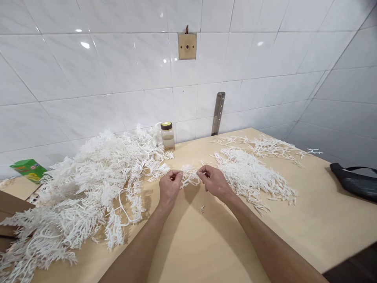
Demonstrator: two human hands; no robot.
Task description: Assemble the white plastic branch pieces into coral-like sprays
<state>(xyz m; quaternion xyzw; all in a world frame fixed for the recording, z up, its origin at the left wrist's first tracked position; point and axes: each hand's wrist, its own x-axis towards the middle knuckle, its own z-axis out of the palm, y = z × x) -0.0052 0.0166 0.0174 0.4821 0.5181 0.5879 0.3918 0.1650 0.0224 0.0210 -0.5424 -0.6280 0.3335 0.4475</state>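
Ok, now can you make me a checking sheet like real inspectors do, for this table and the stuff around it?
Surface: tan tabletop, with a tiny scrap in front of the hands.
Work pieces: big left pile of white sprigs, smaller right pile of white sprigs, thinner white stems behind it.
Clutter: lidded jar partly filled with liquid, green carton, black bag.
Grip: left hand and right hand pinch a small sprig between them.
Cables: nothing seen.
Surroundings: white tiled wall, wall plate, leaning metal strip.
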